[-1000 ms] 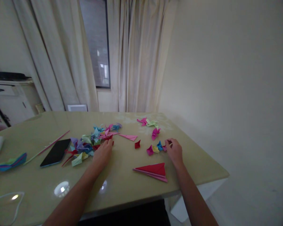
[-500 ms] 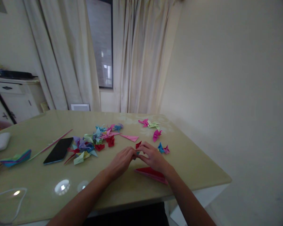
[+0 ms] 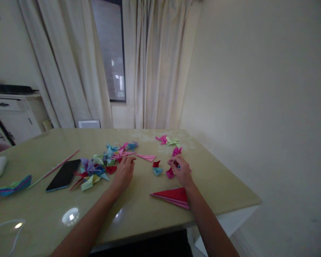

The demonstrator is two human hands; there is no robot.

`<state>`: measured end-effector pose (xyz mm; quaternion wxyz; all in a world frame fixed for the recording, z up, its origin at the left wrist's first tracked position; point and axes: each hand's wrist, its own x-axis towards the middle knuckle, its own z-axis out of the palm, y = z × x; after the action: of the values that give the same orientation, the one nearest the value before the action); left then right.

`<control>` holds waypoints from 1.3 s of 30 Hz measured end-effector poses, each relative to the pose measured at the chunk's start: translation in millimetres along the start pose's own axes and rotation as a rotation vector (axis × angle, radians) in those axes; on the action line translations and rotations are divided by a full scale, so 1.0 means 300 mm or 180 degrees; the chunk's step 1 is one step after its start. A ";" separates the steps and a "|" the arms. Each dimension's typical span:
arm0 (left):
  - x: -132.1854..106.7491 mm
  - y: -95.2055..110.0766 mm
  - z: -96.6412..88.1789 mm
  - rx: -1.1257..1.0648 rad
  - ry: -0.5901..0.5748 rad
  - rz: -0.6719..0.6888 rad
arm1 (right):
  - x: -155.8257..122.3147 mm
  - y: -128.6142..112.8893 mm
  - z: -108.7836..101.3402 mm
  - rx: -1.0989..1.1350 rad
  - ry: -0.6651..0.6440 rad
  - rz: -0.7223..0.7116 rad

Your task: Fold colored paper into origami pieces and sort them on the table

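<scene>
The left hand [image 3: 124,173] lies open on the table [image 3: 224,185], fingers spread, with the fingertips at the edge of the pile of folded paper pieces [image 3: 101,164], just beside a red piece [image 3: 111,169]. The right hand [image 3: 180,172] is well apart from it; its fingertips are pinched together on a small blue paper piece [image 3: 178,166], which is mostly hidden. A magenta piece [image 3: 170,174] touches this hand on its left. Between the two hands lie a light blue piece [image 3: 157,171] and a small red piece [image 3: 156,164]. A red folded triangle [image 3: 173,195] lies beside the right wrist. A black phone [image 3: 63,174] lies left of the pile
</scene>
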<state>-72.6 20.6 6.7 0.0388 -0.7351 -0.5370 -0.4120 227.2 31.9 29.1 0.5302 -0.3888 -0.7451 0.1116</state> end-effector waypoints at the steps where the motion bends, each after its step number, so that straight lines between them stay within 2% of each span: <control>1: 0.005 -0.031 -0.012 0.0267 -0.0036 -0.0180 | 0.004 0.013 -0.013 -0.0069 0.0114 0.0092; 3: 0.008 -0.079 -0.037 0.0946 -0.0207 -0.0562 | 0.007 0.029 -0.025 -0.0159 0.0136 0.0180; 5: 0.003 -0.103 -0.056 0.1522 -0.0484 -0.0880 | 0.002 0.032 -0.016 -0.0202 -0.0095 0.0152; 7: -0.001 -0.108 -0.067 0.1755 -0.0781 -0.1043 | -0.006 0.027 0.005 -0.0233 -0.0421 0.0074; 10: 0.002 -0.107 -0.071 0.1608 -0.1103 -0.1001 | -0.017 0.021 0.030 -0.0296 -0.0639 0.0023; 15: 0.011 -0.113 -0.063 0.1003 -0.1129 -0.0783 | -0.018 0.025 0.025 -0.0318 -0.0579 0.0086; 18: 0.004 -0.069 -0.043 0.0557 -0.1015 -0.0454 | -0.017 0.010 0.020 -0.0248 -0.0615 0.0020; 23: -0.022 0.098 0.018 0.0003 -0.0822 0.0550 | -0.023 -0.042 0.026 0.0221 -0.1009 -0.0305; 25: -0.026 0.149 0.034 -0.0052 -0.0887 0.0740 | -0.027 -0.051 0.030 0.0282 -0.1097 -0.0355; 27: -0.021 0.167 0.033 0.0107 -0.0995 0.0746 | -0.028 -0.049 0.033 0.0256 -0.1089 -0.0356; 30: -0.011 0.129 -0.004 0.0648 -0.0943 0.0315 | -0.025 -0.031 0.033 0.0149 -0.0725 -0.0292; 34: -0.016 0.016 -0.094 0.1753 -0.0546 -0.0803 | -0.015 -0.006 0.021 -0.0098 0.0162 0.0038; 36: -0.024 -0.034 -0.135 0.2257 -0.0714 -0.1152 | -0.012 0.001 0.014 -0.0217 0.0399 0.0189; 39: -0.031 -0.078 -0.163 0.2318 -0.1105 -0.1217 | -0.010 0.008 0.010 -0.0340 0.0498 0.0329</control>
<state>-120.2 -1.1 24.0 0.1276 -0.6193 -0.7719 -0.0662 226.2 32.3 24.4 0.5588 -0.4620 -0.6853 0.0682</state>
